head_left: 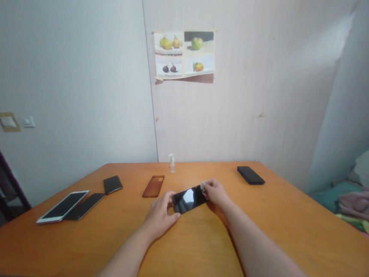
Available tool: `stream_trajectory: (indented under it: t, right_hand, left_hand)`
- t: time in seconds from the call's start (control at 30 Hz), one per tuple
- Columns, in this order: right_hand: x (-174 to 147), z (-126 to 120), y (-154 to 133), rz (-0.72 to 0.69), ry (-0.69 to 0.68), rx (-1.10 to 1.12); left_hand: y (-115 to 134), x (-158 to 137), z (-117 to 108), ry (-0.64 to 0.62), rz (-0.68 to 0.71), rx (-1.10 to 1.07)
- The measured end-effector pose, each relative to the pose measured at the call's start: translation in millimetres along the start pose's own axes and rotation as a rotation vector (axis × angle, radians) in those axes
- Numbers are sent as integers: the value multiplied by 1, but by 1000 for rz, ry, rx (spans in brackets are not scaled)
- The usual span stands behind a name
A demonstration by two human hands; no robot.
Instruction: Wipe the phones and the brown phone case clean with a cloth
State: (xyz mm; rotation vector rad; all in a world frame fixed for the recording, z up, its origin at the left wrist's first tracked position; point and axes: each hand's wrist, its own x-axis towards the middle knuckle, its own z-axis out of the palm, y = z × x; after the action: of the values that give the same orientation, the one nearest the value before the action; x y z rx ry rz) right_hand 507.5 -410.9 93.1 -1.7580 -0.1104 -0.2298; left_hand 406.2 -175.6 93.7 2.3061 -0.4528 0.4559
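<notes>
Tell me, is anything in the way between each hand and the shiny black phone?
Nothing visible blocks the left hand, which holds the phone by its left end. At the other end, a small white wad, perhaps tissue, seems to lie between the right hand and the phone.

Left hand (160, 216), fingers (168, 196) around one end of glossy dark phone (189, 200), right hand (216, 194) holding small white wad (202, 186) at other end, brown case (153, 186) and pump bottle (172, 165) beyond, orange-brown tabletop (200, 254).
</notes>
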Motion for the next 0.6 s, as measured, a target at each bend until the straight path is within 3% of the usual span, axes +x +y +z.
stream_trajectory:
  t: [0.27,0.43,0.6]
  right_hand:
    - [-10,2,-13,28,0,223]
    - [-10,0,-21,2,1,110]
    - [-16,5,-29,-97,28,-128]
  left_hand:
    - [-4,-2,1,5,-17,-122]
    - [-7,1,1,-123,-34,-410]
    - [-7,1,1,-131,-65,-500]
